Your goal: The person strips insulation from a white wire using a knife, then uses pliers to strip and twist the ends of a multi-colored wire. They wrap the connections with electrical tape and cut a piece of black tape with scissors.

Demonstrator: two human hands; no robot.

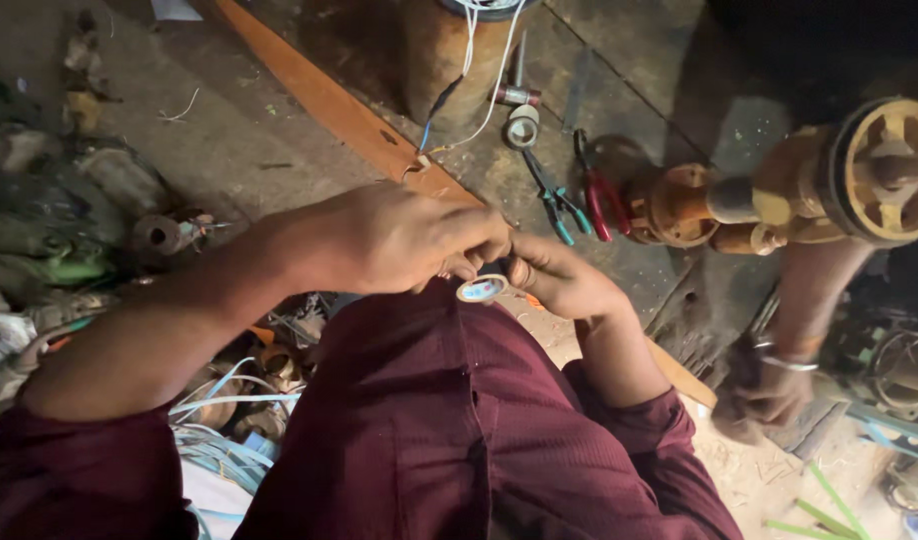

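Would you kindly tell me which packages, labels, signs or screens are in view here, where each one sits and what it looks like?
No packages, signs or screens are in view.
Small tape roll: between the fingertips of the left hand and right hand, over the lap; round, its core ring white and pale blue with tiny print, too small to tell.
Second tape roll: on the floor beside the pliers; round, whitish, no label visible.

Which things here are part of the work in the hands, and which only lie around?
In use: left hand, right hand, small tape roll between them.

Lying about: teal-handled pliers, red-handled pliers, yellow valve, white wires, another person's hand.
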